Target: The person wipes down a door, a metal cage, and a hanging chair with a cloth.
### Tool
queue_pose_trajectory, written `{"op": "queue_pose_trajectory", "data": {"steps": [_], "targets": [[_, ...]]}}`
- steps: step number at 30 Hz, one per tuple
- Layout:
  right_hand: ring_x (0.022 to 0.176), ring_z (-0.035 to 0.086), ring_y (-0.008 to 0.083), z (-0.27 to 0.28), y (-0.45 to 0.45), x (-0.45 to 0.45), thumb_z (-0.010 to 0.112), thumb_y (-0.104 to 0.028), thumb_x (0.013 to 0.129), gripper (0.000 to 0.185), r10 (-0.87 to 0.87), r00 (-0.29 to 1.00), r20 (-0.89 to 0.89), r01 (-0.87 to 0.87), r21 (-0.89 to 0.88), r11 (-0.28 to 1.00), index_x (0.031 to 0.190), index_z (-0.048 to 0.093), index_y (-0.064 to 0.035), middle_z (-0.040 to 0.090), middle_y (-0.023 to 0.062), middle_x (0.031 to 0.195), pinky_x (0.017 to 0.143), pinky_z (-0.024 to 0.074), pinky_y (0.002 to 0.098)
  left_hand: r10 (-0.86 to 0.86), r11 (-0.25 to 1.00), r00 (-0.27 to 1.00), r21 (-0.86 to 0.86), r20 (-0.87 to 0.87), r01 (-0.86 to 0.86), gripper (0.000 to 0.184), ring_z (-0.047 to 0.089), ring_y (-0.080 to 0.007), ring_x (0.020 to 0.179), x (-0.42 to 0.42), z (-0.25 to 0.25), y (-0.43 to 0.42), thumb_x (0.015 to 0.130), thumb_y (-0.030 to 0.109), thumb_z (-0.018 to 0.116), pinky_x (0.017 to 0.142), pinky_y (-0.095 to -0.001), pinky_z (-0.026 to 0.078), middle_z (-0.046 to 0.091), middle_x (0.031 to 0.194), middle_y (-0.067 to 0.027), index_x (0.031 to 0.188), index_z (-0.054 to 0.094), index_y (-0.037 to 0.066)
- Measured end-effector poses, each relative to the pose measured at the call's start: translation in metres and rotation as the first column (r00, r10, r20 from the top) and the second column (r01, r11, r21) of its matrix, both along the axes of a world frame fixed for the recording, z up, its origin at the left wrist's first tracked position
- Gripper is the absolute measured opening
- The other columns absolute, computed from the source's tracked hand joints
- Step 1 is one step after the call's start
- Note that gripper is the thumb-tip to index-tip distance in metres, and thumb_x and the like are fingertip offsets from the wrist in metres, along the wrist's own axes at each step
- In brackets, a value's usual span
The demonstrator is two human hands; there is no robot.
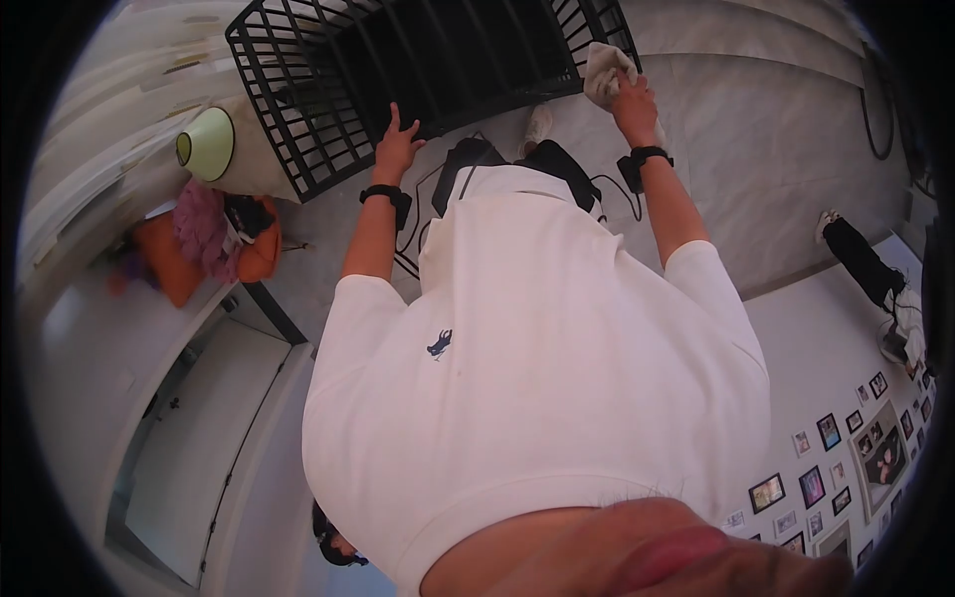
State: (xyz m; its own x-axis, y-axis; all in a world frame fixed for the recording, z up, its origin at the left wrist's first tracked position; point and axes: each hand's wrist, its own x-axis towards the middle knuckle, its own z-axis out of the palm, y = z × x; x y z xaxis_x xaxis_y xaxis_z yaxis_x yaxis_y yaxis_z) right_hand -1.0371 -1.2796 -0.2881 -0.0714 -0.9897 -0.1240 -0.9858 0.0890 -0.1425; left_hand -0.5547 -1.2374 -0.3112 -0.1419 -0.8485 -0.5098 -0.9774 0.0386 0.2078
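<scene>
While our right hand (634, 107) holds a crumpled pale cloth (604, 78) by the right corner of a black barred frame (448, 65), seemingly bunched for easy gripping, our left hand (398, 149) looks bare, fingers spread near the front edge. Our white shirt (557, 338) bears a horse-and-rider logo (440, 344); no writing is readable.

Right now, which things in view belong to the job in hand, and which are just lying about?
Job, it seems:
Cloth, held in right hand
Black rack, by both hands

Apart from it:
Green lampshade
Pink fabric
Picture frames on the wall
</scene>
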Motion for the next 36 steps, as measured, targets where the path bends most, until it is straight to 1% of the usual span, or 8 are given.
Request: {"op": "queue_pose_trajectory", "data": {"steps": [7, 11, 16, 24, 27, 30, 34, 36], "targets": [[0.104, 0.061, 0.0393, -0.009, -0.017, 0.035, 0.064, -0.022, 0.086, 0.046, -0.086, 0.996, 0.02, 0.085, 0.048, 0.995, 0.132, 0.057, -0.0163, 0.053, 0.0171, 0.12, 0.077, 0.0573, 0.0505, 0.097, 0.993, 0.995, 0.066, 0.003, -0.097, 0.05, 0.067, -0.0315, 0.11, -0.01, 0.012, -0.007, 0.084, 0.034, 0.078, 0.089, -0.0448, 0.056, 0.001, 0.168, -0.0059, 0.131, 0.067, 0.025], [0.098, 0.064, 0.0377, -0.008, -0.008, 0.102, 0.063, -0.017, 0.086, 0.026, 0.241, 0.953, 0.181, -0.228, -0.087, 0.97, 0.11, 0.063, -0.0052, 0.055, 0.0185, 0.112, 0.075, 0.059, 0.0468, 0.075, 0.996, 0.997, 0.045, -0.018, -0.074, 0.049, 0.068, -0.0312, 0.108, -0.011, 0.009, -0.011, 0.084, 0.034, 0.077, 0.089, -0.044, 0.056, 0.0, 0.168, -0.0053, 0.132, 0.067, 0.025], [0.09, 0.066, 0.0338, 0.01, 0.0, 0.165, 0.066, -0.017, 0.082, 0.029, 0.57, 0.787, 0.236, -0.564, -0.099, 0.82, 0.108, 0.062, -0.0059, 0.056, 0.015, 0.111, 0.069, 0.06, 0.0454, 0.095, 0.991, 0.995, 0.087, 0.022, -0.097, 0.05, 0.067, -0.0317, 0.112, -0.011, 0.01, -0.008, 0.086, 0.035, 0.076, 0.089, -0.0454, 0.056, -0.003, 0.168, -0.0045, 0.134, 0.065, 0.025], [0.099, 0.061, 0.0298, 0.01, 0.008, 0.058, 0.058, -0.021, 0.09, 0.021, 0.345, 0.919, -0.193, -0.354, -0.017, 0.935, 0.109, 0.066, -0.0168, 0.056, 0.0104, 0.11, 0.071, 0.0531, 0.0426, 0.123, 0.967, 0.991, 0.218, 0.043, -0.13, 0.051, 0.062, -0.0342, 0.12, -0.017, 0.019, -0.019, 0.09, 0.033, 0.072, 0.095, -0.0512, 0.053, -0.008, 0.168, -0.0061, 0.139, 0.06, 0.027], [0.106, 0.06, 0.0335, -0.032, -0.001, -0.02, 0.056, -0.025, 0.094, 0.026, 0.055, 0.972, -0.23, -0.033, 0.101, 0.994, 0.119, 0.064, -0.0251, 0.055, 0.0111, 0.116, 0.076, 0.0541, 0.0482, 0.141, 0.963, 0.989, 0.226, 0.052, -0.15, 0.051, 0.059, -0.0349, 0.123, -0.016, 0.015, -0.018, 0.09, 0.033, 0.072, 0.097, -0.0524, 0.052, -0.008, 0.168, -0.0053, 0.139, 0.06, 0.026], [0.107, 0.06, 0.0367, -0.005, -0.013, -0.022, 0.059, -0.027, 0.091, 0.028, -0.216, 0.967, -0.137, 0.235, 0.151, 0.96, 0.119, 0.063, -0.0242, 0.054, 0.0128, 0.119, 0.079, 0.0548, 0.0498, 0.153, 0.957, 0.986, 0.241, 0.063, -0.164, 0.051, 0.058, -0.0357, 0.126, -0.014, 0.004, -0.015, 0.09, 0.033, 0.072, 0.098, -0.0534, 0.051, -0.009, 0.168, -0.0045, 0.139, 0.06, 0.026], [0.106, 0.063, 0.0375, -0.016, -0.025, 0.023, 0.066, -0.02, 0.084, 0.032, 0.139, 0.99, -0.024, -0.141, -0.193, 0.971, 0.116, 0.065, -0.012, 0.056, 0.0176, 0.121, 0.08, 0.0563, 0.0473, 0.117, 0.985, 0.992, 0.119, 0.054, -0.123, 0.053, 0.058, -0.0339, 0.126, -0.011, -0.006, -0.014, 0.088, 0.034, 0.074, 0.098, -0.0532, 0.051, -0.008, 0.168, -0.0041, 0.139, 0.06, 0.026], [0.101, 0.067, 0.0343, -0.008, -0.038, 0.059, 0.069, -0.016, 0.079, 0.026, 0.233, 0.972, 0.035, -0.236, 0.163, 0.958, 0.104, 0.071, -0.0082, 0.061, 0.0182, 0.119, 0.078, 0.0574, 0.0462, 0.125, 0.982, 0.992, 0.138, 0.029, -0.127, 0.054, 0.059, -0.0329, 0.125, -0.008, 0.002, -0.01, 0.087, 0.034, 0.075, 0.098, -0.0523, 0.051, -0.007, 0.168, -0.0043, 0.139, 0.06, 0.027]]}}
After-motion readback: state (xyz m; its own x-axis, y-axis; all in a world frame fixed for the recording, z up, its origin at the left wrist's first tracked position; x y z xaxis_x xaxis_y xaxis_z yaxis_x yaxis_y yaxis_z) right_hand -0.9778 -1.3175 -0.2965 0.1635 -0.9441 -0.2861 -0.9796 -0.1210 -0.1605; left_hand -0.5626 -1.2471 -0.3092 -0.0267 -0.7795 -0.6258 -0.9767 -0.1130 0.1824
